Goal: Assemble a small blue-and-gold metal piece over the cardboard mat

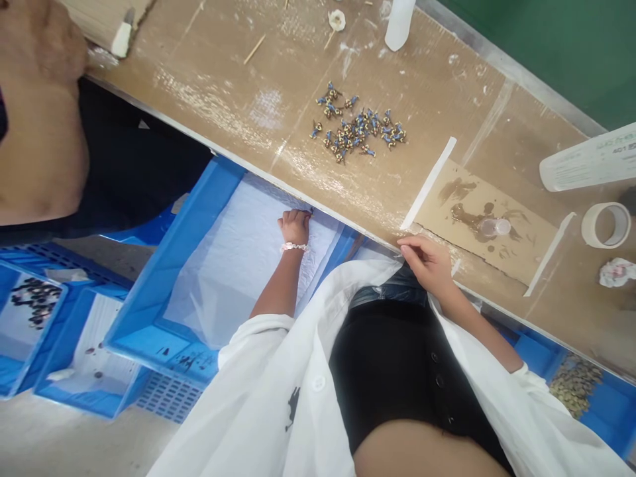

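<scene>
My left hand (294,228), with a beaded bracelet at the wrist, reaches down into a blue crate (171,265) lined with a thin white sheet (238,245). Its fingers are closed; a tiny dark bit shows by the fingertips, too small to name. At the table's front edge is my right hand (428,265), thumb and fingers pressed together; whatever they may hold is hidden. Close to it lies a cardboard piece (527,245) with wet brown smears and a small clear cap (489,227). A cluster of small blue-and-yellow figures (355,132) rests on the brown tabletop (209,99).
A white bottle (586,159), a tape roll (605,224) and crumpled paper (617,272) are at the right. A wooden stick (254,50) lies toward the back. Another person's arm (42,132) is at the left, above more blue crates (89,351).
</scene>
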A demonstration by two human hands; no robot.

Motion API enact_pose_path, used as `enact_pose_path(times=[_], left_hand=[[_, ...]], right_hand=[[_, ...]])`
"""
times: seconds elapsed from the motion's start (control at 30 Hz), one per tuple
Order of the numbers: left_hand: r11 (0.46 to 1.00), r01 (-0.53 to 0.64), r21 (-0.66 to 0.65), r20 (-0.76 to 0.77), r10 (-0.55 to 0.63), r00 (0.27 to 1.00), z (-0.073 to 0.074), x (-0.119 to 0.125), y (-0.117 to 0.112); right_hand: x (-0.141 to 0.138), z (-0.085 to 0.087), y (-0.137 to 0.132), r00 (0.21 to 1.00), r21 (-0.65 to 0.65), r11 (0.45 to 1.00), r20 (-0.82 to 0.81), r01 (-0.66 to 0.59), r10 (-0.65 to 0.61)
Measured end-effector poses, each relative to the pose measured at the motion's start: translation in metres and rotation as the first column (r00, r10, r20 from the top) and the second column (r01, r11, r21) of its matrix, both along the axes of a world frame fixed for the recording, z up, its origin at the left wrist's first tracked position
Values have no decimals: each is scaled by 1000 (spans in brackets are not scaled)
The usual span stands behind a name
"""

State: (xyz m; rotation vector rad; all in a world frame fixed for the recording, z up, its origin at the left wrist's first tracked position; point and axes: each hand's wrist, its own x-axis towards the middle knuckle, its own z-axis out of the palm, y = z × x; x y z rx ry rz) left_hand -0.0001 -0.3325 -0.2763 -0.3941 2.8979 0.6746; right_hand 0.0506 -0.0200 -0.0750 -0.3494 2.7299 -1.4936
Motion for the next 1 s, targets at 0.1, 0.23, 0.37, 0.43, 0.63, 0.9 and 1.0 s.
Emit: enact_pose_path(times=[0.1, 0.23, 0.37, 0.43, 0.63, 0.9, 1.0], left_hand=[[998, 64, 1, -7, -64, 998, 2, -14, -7], [988, 150, 21, -19, -150, 989, 0, -37, -18], [975, 217, 38, -36, -216, 976, -4, -52, -26], [969, 242, 42, -44, -240, 970, -5, -54, -29], [961, 273, 43, -62, -271, 961, -8, -53, -32], [967, 247, 56, -68, -243, 968, -10, -55, -34], [972, 229, 56, -64, -226, 972, -10, -55, -34]], right_hand=[[1, -1, 1, 1000, -5, 1000, 1, 4, -4], [1, -1, 1, 1000, 14, 1000, 8, 17, -17], [0, 0, 0, 1000, 26, 999, 4, 23, -23], [0, 1, -1, 1000, 23, 999, -4, 22, -22], [1, 1, -1, 999, 34, 999, 11, 38, -39], [1, 1, -1, 999, 28, 999, 21, 36, -36], [0, 2, -1, 999, 15, 999, 14, 29, -29]])
